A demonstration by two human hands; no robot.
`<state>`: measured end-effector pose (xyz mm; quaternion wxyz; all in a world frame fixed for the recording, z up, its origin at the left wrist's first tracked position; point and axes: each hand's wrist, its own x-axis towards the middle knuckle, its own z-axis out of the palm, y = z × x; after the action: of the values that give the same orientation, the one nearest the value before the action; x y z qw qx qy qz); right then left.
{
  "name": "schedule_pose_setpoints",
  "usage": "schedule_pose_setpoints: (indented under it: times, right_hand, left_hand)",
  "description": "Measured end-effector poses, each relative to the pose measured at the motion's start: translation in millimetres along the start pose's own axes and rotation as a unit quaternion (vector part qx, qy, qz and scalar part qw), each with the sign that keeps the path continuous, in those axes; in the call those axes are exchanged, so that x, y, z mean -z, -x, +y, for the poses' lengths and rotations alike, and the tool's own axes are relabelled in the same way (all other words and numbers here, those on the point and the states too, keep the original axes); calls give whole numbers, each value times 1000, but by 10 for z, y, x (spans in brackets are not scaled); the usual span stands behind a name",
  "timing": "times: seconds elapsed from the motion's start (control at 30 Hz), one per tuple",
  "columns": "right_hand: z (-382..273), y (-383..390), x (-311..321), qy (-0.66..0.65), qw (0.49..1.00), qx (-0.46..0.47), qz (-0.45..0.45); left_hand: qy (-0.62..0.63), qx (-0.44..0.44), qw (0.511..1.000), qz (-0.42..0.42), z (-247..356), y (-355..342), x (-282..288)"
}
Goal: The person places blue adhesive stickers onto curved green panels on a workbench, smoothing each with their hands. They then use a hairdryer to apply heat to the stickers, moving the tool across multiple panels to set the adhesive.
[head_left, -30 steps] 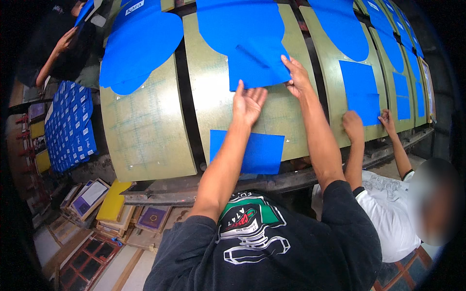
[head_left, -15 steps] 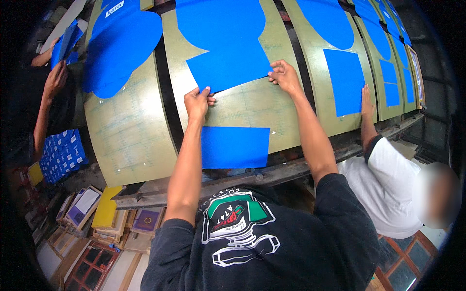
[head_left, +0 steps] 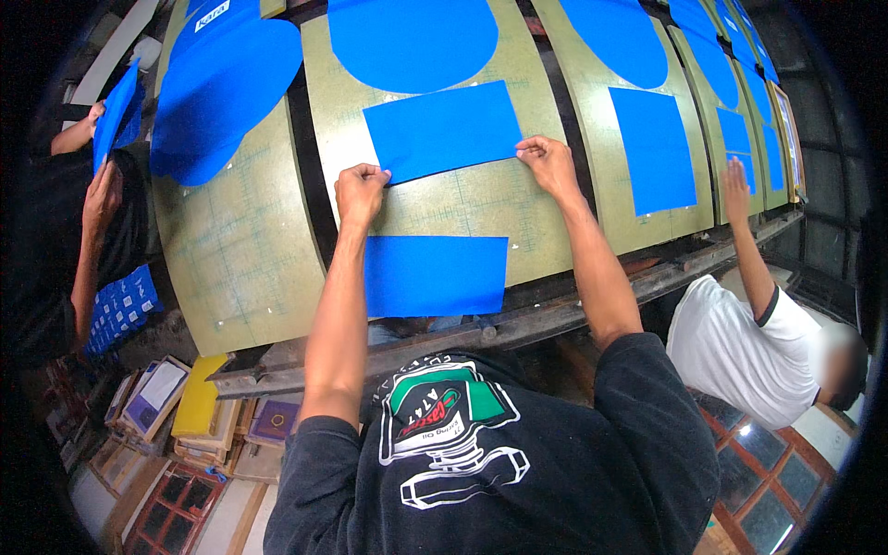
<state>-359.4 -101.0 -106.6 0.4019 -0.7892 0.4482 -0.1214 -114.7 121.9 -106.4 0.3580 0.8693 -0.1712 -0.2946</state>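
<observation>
A rectangular blue cloth piece (head_left: pixel 446 131) lies on the greenish board (head_left: pixel 453 208) in front of me, just below a larger round-edged blue piece (head_left: pixel 416 42). My left hand (head_left: pixel 362 196) pinches its near left corner between thumb and fingers. At the near right corner, my right hand (head_left: pixel 551 168) has its thumb and fingertips closed on the edge. Nearer to me, another blue rectangle (head_left: pixel 437 276) lies at the board's near end.
More boards with blue pieces stand on both sides, such as the right board (head_left: pixel 601 231). At left a person holds blue cloth (head_left: pixel 118 111); at right a person's hand (head_left: pixel 737 192) reaches over a board. A dark rail (head_left: pixel 462 340) runs along the boards' near ends.
The rectangle has come toward me, opening a thin gap below the round-edged piece. My right hand moved nearer with its corner. The right-hand person's hand moved to a board farther right.
</observation>
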Motion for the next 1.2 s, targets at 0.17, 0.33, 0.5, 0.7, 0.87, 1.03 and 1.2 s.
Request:
schedule_pose_setpoints:
  times: [0.17, 0.33, 0.5, 0.7, 0.87, 1.03, 1.2]
  right_hand:
    - [-6, 23, -25, -28, 1000, 2, 14]
    - [-40, 29, -9, -8, 1000, 14, 17]
    - [55, -27, -68, -22, 1000, 15, 13]
    - [55, -133, 11, 20, 999, -34, -17]
    - [10, -150, 45, 20, 998, -48, -29]
    - [22, -178, 49, 43, 997, -58, -28]
    - [-73, -145, 71, 55, 996, -61, -30]
  left_hand:
    - [-2, 14, 1000, 9, -11, 4, 3]
    - [-1, 17, 1000, 3, -5, 7, -1]
    - [-22, 19, 1000, 7, -48, -27, 4]
    - [-50, 0, 999, 4, -80, -98, 1]
    - [-46, 9, 999, -3, -49, -96, 8]
    - [-5, 31, 1000, -2, -76, -91, -8]
    - [-10, 34, 999, -12, -46, -89, 15]
